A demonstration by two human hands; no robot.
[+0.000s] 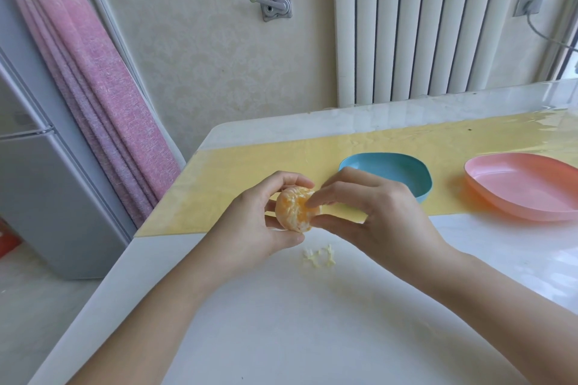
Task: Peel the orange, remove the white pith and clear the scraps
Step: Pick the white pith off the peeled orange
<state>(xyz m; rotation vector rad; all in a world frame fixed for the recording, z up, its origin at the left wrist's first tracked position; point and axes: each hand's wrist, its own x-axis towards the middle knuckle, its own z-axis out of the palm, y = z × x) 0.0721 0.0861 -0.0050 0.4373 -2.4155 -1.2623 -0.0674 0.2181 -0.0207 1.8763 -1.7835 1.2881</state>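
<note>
Over a glossy white worktop [281, 322], the peeled orange [292, 212] is clasped by the left hand [250, 228] and pinched at three o'clock by right hand [384, 212] fingers [325, 197]; segments could be burst by squeezing.

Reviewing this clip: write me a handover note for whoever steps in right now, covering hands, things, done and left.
Left hand: grips the orange above the table.
Right hand: thumb and forefinger pinch at the orange's near face.
Pith scraps: small pile on the table under the hands.
Blue dish and pink dish: on the yellow mat, beyond the hands.
Done: peel is off.
Left: finish any remaining pith, clear the scraps.
</note>
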